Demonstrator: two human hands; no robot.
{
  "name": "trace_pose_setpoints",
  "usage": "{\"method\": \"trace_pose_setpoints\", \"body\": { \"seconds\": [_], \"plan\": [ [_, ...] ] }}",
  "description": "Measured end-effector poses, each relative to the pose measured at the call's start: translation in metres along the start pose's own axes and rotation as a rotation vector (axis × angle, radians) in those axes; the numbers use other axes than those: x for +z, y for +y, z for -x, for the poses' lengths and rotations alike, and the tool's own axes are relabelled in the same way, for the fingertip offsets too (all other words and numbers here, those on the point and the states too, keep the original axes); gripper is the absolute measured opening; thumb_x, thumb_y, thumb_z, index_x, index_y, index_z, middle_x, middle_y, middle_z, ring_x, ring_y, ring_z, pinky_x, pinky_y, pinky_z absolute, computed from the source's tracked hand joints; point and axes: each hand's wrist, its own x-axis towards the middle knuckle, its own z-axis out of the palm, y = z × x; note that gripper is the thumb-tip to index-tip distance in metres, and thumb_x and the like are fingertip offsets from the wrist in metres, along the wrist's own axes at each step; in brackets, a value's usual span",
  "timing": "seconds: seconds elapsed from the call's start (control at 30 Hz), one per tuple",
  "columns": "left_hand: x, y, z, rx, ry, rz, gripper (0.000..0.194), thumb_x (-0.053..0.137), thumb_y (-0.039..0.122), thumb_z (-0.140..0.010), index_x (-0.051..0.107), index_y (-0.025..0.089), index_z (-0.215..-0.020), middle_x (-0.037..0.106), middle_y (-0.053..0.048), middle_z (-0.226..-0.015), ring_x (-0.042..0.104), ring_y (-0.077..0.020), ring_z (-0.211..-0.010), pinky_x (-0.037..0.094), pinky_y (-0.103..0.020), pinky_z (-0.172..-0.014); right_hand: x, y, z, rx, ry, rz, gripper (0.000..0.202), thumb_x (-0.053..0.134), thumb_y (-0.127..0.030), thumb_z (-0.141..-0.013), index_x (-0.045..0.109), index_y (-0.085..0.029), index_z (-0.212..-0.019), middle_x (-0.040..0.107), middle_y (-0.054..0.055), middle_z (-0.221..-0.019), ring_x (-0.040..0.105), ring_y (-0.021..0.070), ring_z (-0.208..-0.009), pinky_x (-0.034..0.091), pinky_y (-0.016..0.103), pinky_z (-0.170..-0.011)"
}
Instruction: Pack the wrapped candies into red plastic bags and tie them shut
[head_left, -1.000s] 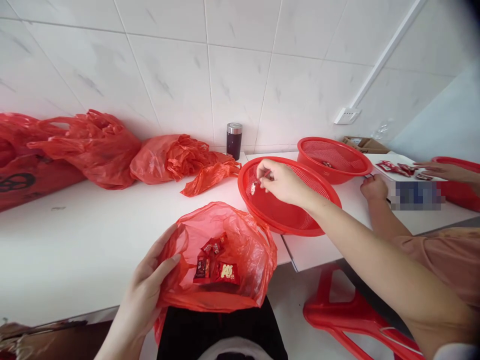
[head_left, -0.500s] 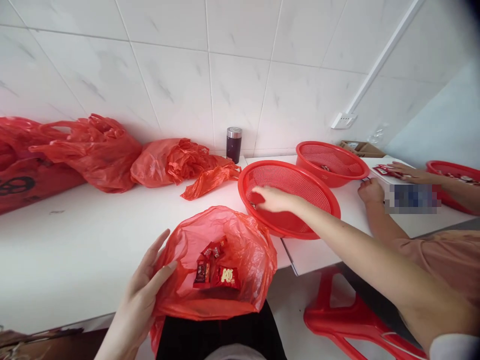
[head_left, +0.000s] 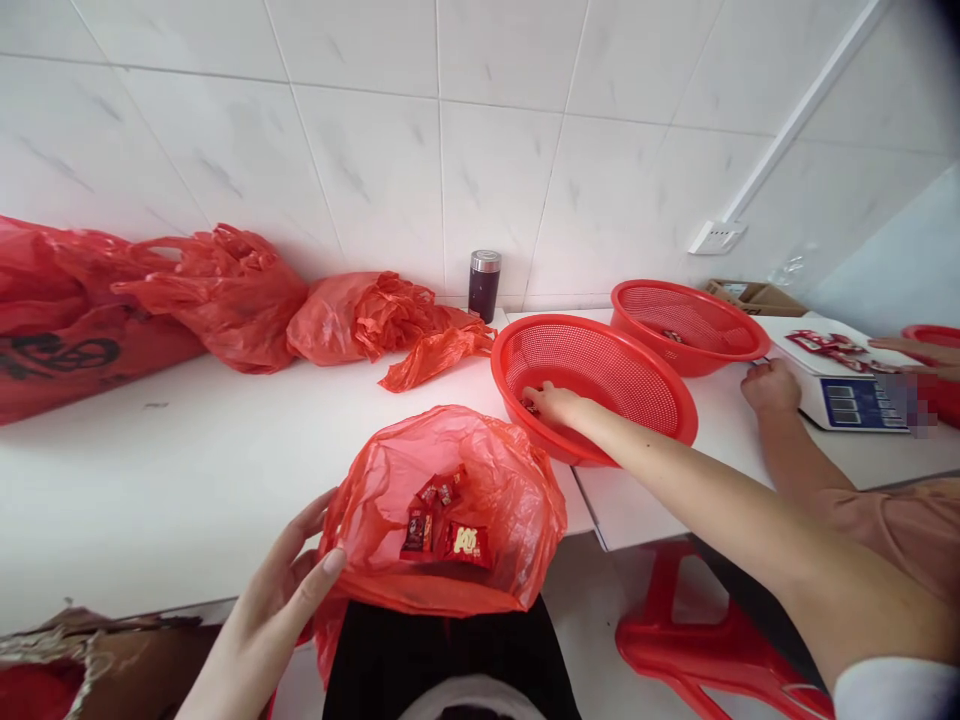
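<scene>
Roughly early days: left of the near basket (head_left: 600, 345), the left hand (head_left: 289, 600) pinches the red bag's (head_left: 450, 470) rim, thumb over the edge, fingers loosely spread, keeping it open at the table (head_left: 150, 480) edge. Only a few wrapped candies (head_left: 442, 520) lie inside the bag. The right hand (head_left: 551, 403) is down in the near basket, fingers curled on small pieces at the bottom; grip unclear. Basket looks nearly empty. Right of it, another person's hand (head_left: 769, 385) rests by a scale (head_left: 847, 385).
</scene>
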Motion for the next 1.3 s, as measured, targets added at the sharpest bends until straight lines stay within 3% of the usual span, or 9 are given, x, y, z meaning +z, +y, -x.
{"method": "trace_pose_setpoints", "body": {
  "seconds": [0.23,0.37,0.47,0.6,0.77,0.93,1.13,1.2,1.3],
  "plan": [
    [-0.005,-0.007,-0.002,0.005,-0.062,0.130,0.049,0.064,0.053,-0.076,0.060,0.024,-0.115,0.071,-0.005,-0.104,0.067,-0.0235,-0.086,0.056,-0.025,-0.064,0.053,-0.050,-0.041,0.027,-0.033,0.024,0.026,0.056,-0.032,-0.092,0.058,-0.016,-0.112,0.061,0.007,-0.110,0.061,0.0173,-0.093,0.052,0.036,-0.079],
    [-0.012,-0.022,-0.013,-0.035,-0.103,0.186,0.043,0.070,0.050,-0.073,0.061,0.023,-0.106,0.069,-0.003,-0.095,0.065,-0.0178,-0.079,0.055,-0.022,-0.066,0.068,-0.087,-0.062,-0.024,0.034,0.002,0.017,0.052,-0.011,-0.086,0.058,-0.020,-0.099,0.066,0.001,-0.095,0.061,0.0161,-0.083,0.047,0.029,-0.071],
    [-0.010,-0.026,-0.017,-0.023,-0.068,0.233,0.040,0.070,0.048,-0.074,0.060,0.022,-0.103,0.066,-0.001,-0.089,0.062,-0.0145,-0.071,0.053,-0.020,-0.060,0.062,-0.116,-0.039,-0.273,0.129,-0.165,0.022,0.047,-0.010,-0.086,0.056,-0.024,-0.101,0.065,-0.001,-0.098,0.060,0.0140,-0.085,0.044,0.025,-0.072],
    [-0.006,-0.020,-0.019,0.032,-0.014,0.225,0.039,0.068,0.050,-0.076,0.060,0.021,-0.101,0.062,0.001,-0.077,0.057,-0.0126,-0.062,0.048,-0.018,-0.052,0.068,-0.144,0.008,-0.519,-0.086,-0.066,0.039,0.041,-0.008,-0.088,0.058,-0.030,-0.115,0.061,0.003,-0.107,0.059,0.0147,-0.081,0.044,0.027,-0.066],
    [-0.012,-0.007,-0.014,0.111,0.038,0.085,0.045,0.065,0.052,-0.077,0.059,0.023,-0.111,0.056,0.003,-0.062,0.052,-0.0125,-0.055,0.045,-0.018,-0.048,0.074,-0.142,0.037,-0.486,-0.168,0.206,0.042,0.042,-0.013,-0.090,0.056,-0.029,-0.126,0.055,0.010,-0.118,0.058,0.0255,-0.095,0.049,0.036,-0.069],
    [-0.020,-0.015,-0.004,-0.039,-0.083,0.150,0.066,0.070,0.050,-0.072,0.046,0.031,-0.131,0.070,-0.001,-0.093,0.066,-0.0227,-0.083,0.056,-0.034,-0.076,0.074,-0.114,0.062,-0.253,-0.244,0.111,0.032,0.047,-0.032,-0.092,0.057,-0.029,-0.122,0.059,0.008,-0.104,0.062,0.0241,-0.084,0.052,0.040,-0.070],
    [-0.032,-0.022,-0.010,-0.096,-0.191,0.096,0.031,0.070,0.049,-0.074,0.067,0.022,-0.089,0.070,-0.003,-0.084,0.065,-0.0223,-0.083,0.055,-0.030,-0.074,0.101,-0.100,0.067,-0.127,-0.545,-0.447,0.022,0.053,-0.028,-0.087,0.063,-0.027,-0.107,0.067,0.003,-0.092,0.064,0.0188,-0.082,0.051,0.034,-0.077],
    [-0.041,-0.007,-0.022,0.003,-0.059,0.131,0.028,0.074,0.047,-0.070,0.067,0.020,-0.077,0.068,0.000,-0.074,0.062,-0.0161,-0.074,0.052,-0.021,-0.067,0.091,-0.107,0.051,-0.136,-0.510,-0.639,0.011,0.053,-0.024,-0.087,0.064,-0.021,-0.089,0.067,0.001,-0.084,0.063,0.0154,-0.077,0.051,0.029,-0.074],
    [-0.052,0.029,-0.039,0.328,0.188,0.321,0.025,0.079,0.041,-0.068,0.066,0.020,-0.072,0.063,0.003,-0.069,0.057,-0.0114,-0.069,0.050,-0.018,-0.067,0.056,-0.123,0.020,-0.219,-0.183,-0.824,0.011,0.055,-0.029,-0.087,0.059,-0.019,-0.087,0.066,0.002,-0.084,0.063,0.0137,-0.078,0.052,0.028,-0.073]
  ]
}}
